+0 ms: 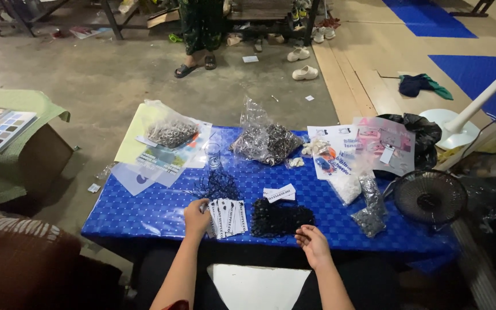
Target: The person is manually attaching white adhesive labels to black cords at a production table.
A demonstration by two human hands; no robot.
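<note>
My left hand (196, 217) rests on a fanned stack of black-and-white printed cards (228, 217) at the near edge of a table covered in blue checked cloth (144, 209). My right hand (312, 244) hovers at the table's front edge, fingers loosely curled, holding nothing that I can see. It sits just to the right of a black pile of small dark pieces (279, 219). Behind that pile lies a single loose card (279, 193). A tangle of black netting (218, 185) lies further back beside a clear plastic cup (213, 154).
Clear bags of small metal rings (170, 133) (266, 140) lie at the back, with printed sheets (340, 149), white pieces (345, 186) and grey bags (368, 221). A small black fan (429, 197) stands right. A person's sandalled feet (195, 64) stand beyond. A green-covered table (7, 143) is left.
</note>
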